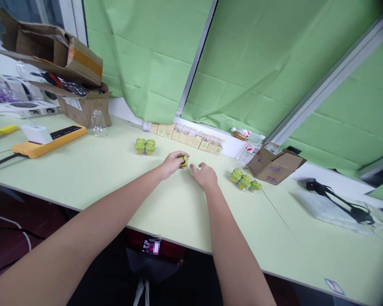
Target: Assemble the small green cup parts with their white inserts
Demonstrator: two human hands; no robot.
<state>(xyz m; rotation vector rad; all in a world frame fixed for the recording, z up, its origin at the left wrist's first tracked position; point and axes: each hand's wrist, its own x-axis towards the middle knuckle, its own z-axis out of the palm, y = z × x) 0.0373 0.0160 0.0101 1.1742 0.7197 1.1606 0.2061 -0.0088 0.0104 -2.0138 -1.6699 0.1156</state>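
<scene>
My left hand (172,164) is closed around a small green lid (183,160), held over the middle of the table with what looks like its hollow side showing. Just to the right, my right hand (205,174) has thumb and fingers apart with nothing visible between them; it does not touch the lid. Several small clear containers with green lids (144,146) stand in a cluster beyond my left hand. Another group of green-lidded containers (244,180) stands to the right of my right hand.
A row of small cardboard boxes (187,137) lines the back edge. Plastic bottles (249,153) and an open carton (274,165) stand back right. At left are a yellow power strip (55,142), a clear plastic jar (98,123) and stacked cartons (83,106). A phone (151,245) lies below the table edge.
</scene>
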